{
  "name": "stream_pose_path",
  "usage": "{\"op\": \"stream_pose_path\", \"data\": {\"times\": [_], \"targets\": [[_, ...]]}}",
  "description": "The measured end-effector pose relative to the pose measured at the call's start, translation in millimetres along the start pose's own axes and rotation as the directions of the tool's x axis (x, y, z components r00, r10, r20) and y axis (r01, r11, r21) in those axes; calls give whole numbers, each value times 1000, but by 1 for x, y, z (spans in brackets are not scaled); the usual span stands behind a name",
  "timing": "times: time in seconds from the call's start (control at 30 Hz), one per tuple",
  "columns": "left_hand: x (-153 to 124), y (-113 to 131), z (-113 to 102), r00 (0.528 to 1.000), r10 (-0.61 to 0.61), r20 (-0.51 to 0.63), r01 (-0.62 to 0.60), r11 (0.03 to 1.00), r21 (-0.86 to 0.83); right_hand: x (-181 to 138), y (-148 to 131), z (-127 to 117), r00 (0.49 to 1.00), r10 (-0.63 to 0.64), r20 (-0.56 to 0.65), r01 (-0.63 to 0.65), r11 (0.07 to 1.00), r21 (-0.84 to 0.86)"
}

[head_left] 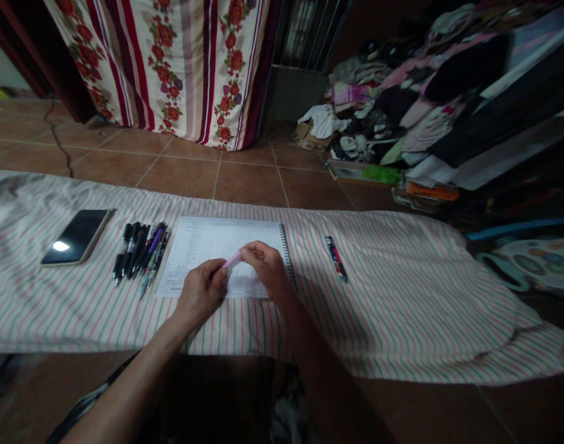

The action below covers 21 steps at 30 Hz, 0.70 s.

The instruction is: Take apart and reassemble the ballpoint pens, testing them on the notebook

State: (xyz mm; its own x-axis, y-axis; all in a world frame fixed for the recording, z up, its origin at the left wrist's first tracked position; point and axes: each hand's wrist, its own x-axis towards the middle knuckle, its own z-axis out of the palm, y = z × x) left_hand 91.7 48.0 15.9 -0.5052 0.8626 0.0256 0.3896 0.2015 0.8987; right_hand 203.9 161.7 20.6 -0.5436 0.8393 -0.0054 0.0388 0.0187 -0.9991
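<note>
A pink highlighter [232, 260] lies across the gap between my hands, above a spiral-bound pad of printed forms [203, 246]. My left hand [201, 293] grips its lower end, and my right hand [263, 268] pinches its upper end. Both hands rest over the lower part of the pad. To the left of the pad lies a bundle of several pens [141, 256], with a smartphone [76, 237] face up beyond them. A single pen [336, 259] sits to the right. All of these lie on a striped cloth [379, 296].
The cloth covers a low surface, with brown floor tiles [249, 179] beyond it. A black cable [55, 132] runs across the tiles at the left. A floral striped curtain [171, 61] hangs at the back, and a heap of clothes [402, 105] fills the right.
</note>
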Motion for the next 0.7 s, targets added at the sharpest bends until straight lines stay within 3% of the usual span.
{"op": "stream_pose_path", "data": {"times": [0.17,0.33,0.57,0.7], "targets": [[1,0,0,999,-37,12,38,994,-107,-1,-4,0,1000,0,29,-1,999,34],[2,-3,0,1000,-17,-9,17,999,-33,0,-4,-1,999,1,44,-2,1000,8],[0,-2,3,999,38,-26,-37,999,32,2,2,-2,999,27,-23,-28,999,-32],[0,-3,4,1000,7,6,-7,1000,-26,3,3,-2,1000,5,-27,-6,1000,-6]]}}
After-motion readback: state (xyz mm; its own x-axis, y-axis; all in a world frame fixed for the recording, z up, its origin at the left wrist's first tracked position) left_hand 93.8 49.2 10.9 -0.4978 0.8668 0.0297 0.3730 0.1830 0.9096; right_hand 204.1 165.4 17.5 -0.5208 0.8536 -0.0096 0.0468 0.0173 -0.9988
